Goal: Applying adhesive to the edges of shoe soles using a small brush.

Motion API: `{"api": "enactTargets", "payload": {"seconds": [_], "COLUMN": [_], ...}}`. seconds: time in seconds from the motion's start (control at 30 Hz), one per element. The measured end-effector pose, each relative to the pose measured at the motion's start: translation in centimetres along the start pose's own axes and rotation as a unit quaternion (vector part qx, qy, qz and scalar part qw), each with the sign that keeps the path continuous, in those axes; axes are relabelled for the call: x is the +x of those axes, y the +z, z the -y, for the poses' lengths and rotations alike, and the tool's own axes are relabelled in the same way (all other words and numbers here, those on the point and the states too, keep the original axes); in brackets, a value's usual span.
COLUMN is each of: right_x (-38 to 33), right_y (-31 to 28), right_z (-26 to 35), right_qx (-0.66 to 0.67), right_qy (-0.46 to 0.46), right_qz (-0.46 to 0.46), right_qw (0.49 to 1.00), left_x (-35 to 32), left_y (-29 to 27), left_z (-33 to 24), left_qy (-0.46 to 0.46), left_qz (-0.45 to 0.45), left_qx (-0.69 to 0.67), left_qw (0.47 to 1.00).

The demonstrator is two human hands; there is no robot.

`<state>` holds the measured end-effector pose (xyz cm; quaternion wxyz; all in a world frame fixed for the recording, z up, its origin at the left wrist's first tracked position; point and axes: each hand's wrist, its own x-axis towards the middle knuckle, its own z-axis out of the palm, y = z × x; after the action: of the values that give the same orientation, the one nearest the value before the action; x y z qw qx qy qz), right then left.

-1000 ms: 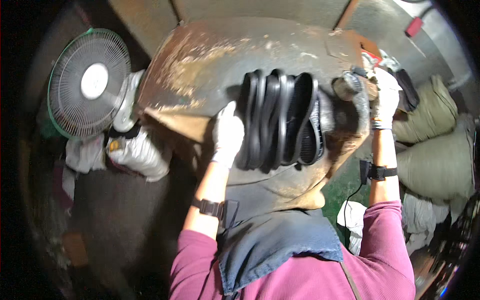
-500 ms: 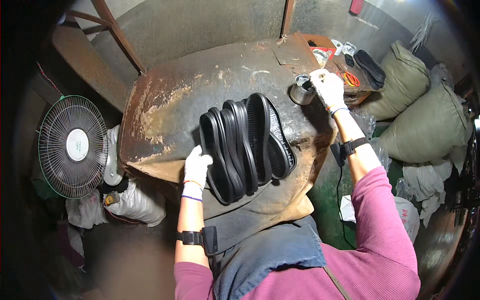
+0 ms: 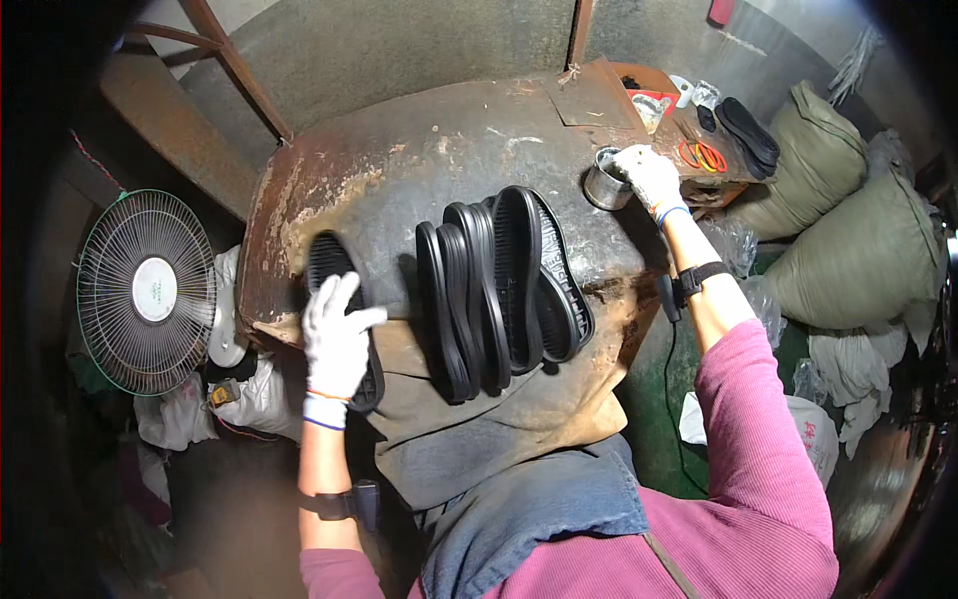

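A black shoe sole (image 3: 371, 377) lies tilted at the table's left front edge. My white-gloved left hand (image 3: 337, 339) rests over it with the fingers stretched out and the thumb apart. To its right, several more black soles (image 3: 489, 299) stand on edge in a leaning row, the rightmost showing ribbed inner faces. Farther right, my gloved right hand (image 3: 651, 178) is closed at the rim of a small metal tin (image 3: 605, 190). Whatever those fingers hold is hidden by the glove. The tin's inside looks dark.
A worn table (image 3: 399, 150) curves across the middle, cloth draped at its front. Orange-handled scissors (image 3: 703, 156), a red box (image 3: 654, 100) and a pair of dark soles (image 3: 746, 138) sit at the far right. Stuffed green sacks (image 3: 848, 250) stand beyond; a fan (image 3: 150, 290) is left.
My left hand has moved left, and one sole now lies apart from the row under it. My right hand remains at the tin, shifted slightly.
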<state>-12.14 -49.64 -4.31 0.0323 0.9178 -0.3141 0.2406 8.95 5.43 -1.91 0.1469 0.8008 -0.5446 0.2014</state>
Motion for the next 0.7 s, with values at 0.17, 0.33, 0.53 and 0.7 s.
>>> {"api": "enactTargets", "payload": {"seconds": [0.17, 0.33, 0.53, 0.7], "right_x": [0.4, 0.4, 1.3, 1.8], "right_y": [-0.3, 1.8, 2.2, 0.8], "right_z": [3.6, -3.4, -5.6, -5.2], "right_qx": [0.179, 0.408, 0.643, 0.746], "right_qy": [-0.049, 0.07, 0.222, 0.247], "right_qz": [0.017, -0.086, -0.107, -0.154], "right_qw": [0.982, 0.906, 0.725, 0.599], "left_x": [-11.9, -9.9, -7.1, -2.7], "left_y": [8.1, 7.7, 1.6, -2.6], "left_z": [2.2, 2.0, 2.4, -0.1], "left_qy": [-0.43, -0.434, -0.445, -0.39], "left_qz": [-0.012, -0.038, -0.045, -0.068], "left_qx": [0.061, -0.239, -0.475, -0.834], "left_qw": [0.901, 0.868, 0.758, 0.384]}}
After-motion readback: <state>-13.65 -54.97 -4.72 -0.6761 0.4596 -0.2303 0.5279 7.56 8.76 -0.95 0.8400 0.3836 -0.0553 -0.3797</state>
